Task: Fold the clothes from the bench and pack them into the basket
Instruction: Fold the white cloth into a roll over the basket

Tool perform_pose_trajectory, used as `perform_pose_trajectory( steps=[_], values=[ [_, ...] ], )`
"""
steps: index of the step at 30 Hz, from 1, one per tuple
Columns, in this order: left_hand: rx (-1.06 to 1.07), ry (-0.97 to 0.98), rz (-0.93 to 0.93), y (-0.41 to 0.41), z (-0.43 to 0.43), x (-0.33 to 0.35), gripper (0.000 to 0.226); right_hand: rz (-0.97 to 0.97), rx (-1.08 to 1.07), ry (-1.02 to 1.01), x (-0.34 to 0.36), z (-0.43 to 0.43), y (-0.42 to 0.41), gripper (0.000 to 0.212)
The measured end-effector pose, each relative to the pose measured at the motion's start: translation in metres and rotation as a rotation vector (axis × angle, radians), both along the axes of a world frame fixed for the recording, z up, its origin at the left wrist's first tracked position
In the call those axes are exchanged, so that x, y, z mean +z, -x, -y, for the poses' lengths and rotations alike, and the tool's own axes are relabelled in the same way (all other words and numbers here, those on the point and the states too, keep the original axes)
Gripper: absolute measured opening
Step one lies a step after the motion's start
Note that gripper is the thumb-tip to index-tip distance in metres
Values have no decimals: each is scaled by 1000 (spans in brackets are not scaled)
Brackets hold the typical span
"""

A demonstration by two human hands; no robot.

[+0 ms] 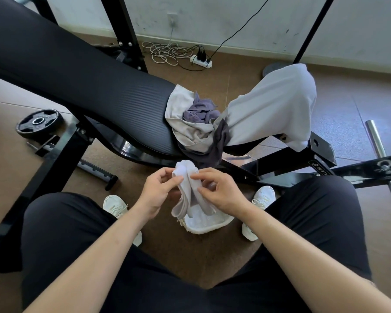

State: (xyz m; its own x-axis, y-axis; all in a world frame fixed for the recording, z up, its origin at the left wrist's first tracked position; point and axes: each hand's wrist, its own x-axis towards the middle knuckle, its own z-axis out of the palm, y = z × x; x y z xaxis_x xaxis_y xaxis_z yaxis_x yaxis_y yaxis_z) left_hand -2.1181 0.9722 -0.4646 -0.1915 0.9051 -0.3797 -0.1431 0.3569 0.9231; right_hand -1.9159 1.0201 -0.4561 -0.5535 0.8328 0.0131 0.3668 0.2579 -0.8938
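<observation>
Only cut-off white lettering point(320, 170) on the bench frame point(280, 177), unreadable.

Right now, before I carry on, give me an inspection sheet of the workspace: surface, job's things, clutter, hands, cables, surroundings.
Surface: black ribbed bench pad, tilted, with clothes heaped at its lower end.
Job's things: white socks held above the white basket on the floor; clothes pile of light grey, purple and dark pieces on the bench; pale grey garment draped over the bench's end.
Clutter: weight plate on the floor, left of the bench.
Hands: left hand and right hand both pinch the socks.
Cables: white cable coiled beside a plugged-in power strip near the wall.
Surroundings: brown floor; steel bar at right.
</observation>
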Motion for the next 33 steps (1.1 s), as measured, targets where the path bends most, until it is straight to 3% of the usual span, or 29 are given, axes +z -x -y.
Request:
perform_pose_trajectory(
  steps=[8,12,15,18,24,27,29,31,33],
  values=[
    [-51,-43,-168,0,2,-1,19,-1,-11,9,3,6,4,38],
    [-78,-71,-66,-2,3,3,19,4,-31,53,5,8,7,32],
    [-153,-88,19,-2,4,7,26,-10,-139,74,6,5,6,48],
    [-256,-106,11,-5,5,10,35,9,-246,30,5,3,7,57],
    [-360,-101,-29,-5,4,9,40,-47,-322,43,0,-3,4,46],
    [-290,-190,-138,-2,3,8,35,-63,-241,82,1,-9,2,38],
    [-176,-264,-307,1,1,7,35,-59,-180,106,4,-13,-1,37],
    [-141,-309,-498,12,-3,6,48,-86,-141,171,8,-17,-5,38],
    [-231,-270,-569,23,-5,7,69,-109,-80,246,14,-20,-10,38]
  ],
)
